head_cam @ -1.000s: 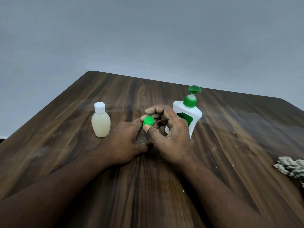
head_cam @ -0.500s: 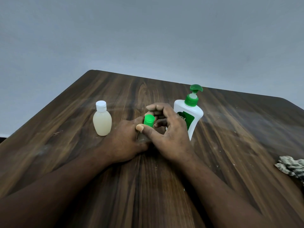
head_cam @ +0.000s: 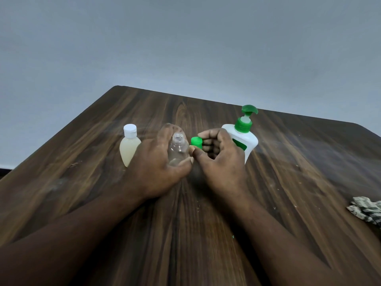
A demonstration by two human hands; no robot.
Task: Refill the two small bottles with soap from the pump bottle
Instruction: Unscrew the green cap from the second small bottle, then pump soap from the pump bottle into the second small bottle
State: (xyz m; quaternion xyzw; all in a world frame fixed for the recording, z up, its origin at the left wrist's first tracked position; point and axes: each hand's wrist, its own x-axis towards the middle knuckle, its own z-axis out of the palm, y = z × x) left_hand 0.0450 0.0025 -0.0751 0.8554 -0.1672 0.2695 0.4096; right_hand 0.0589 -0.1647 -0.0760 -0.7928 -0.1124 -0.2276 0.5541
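Wooden table [head_cam: 288, 182]: dark grain, scattered pale specks on the surface.

Left hand [head_cam: 156, 168]: near the table's centre, wrapped round the clear small bottle, with the thumb across the near side and the fingers behind.

Right hand [head_cam: 220, 162]: at 3 o'clock of the left, just beside it. The fingers are curled and the green cap is pinched at the thumb and fingertips. Whether the two thumbs touch cannot be told.

Pump bottle [head_cam: 250, 141]: white body, green pump head, upright at 1 o'clock of the right hand, partly hidden behind it.

Patterned cloth [head_cam: 366, 210]: crumpled at the table's right edge, 4 o'clock of the hands, well apart.

White-capped small bottle [head_cam: 128, 149]: upright, capped, holding pale liquid, at 10 o'clock of the left hand and partly covered by it.

Clear small bottle [head_cam: 178, 149]: upright in the left hand's grip, neck open, looks empty.

Green cap [head_cam: 196, 142]: off the bottle, just beside its neck at 3 o'clock.
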